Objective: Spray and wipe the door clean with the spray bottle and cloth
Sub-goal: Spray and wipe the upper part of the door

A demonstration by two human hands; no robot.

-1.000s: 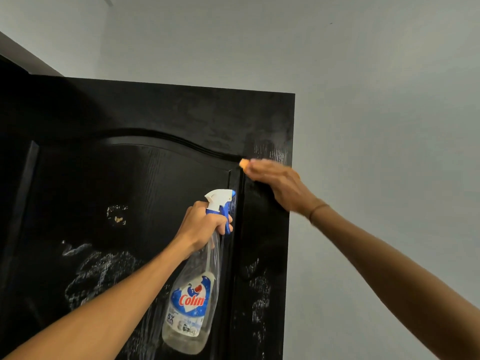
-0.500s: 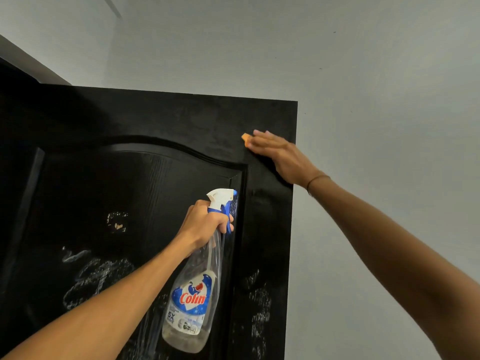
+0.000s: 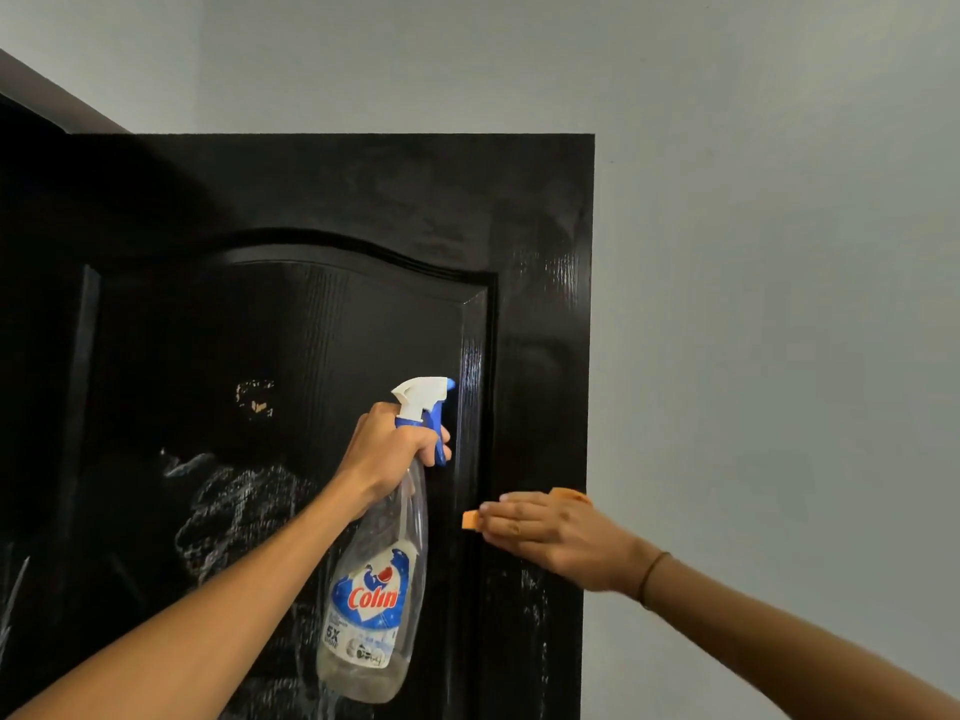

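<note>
A black panelled door (image 3: 363, 200) fills the left and middle of the head view, with white spray streaks on its lower panel and right stile. My left hand (image 3: 389, 449) grips the neck of a clear spray bottle (image 3: 374, 589) with a blue-and-white trigger head, held upright close to the door, nozzle pointing right. My right hand (image 3: 550, 532) lies flat on the door's right stile and presses an orange cloth (image 3: 471, 522) against it. Only the cloth's edges peek out around the fingers.
A plain grey wall (image 3: 779, 304) lies to the right of the door's free edge and above its top. A chipped pale spot (image 3: 255, 400) marks the door panel left of the bottle.
My right hand slid the cloth up towards the door's top corner, then down the right stile to below the bottle's trigger. The wiped strip above it looks glossy. The left hand kept the bottle still.
</note>
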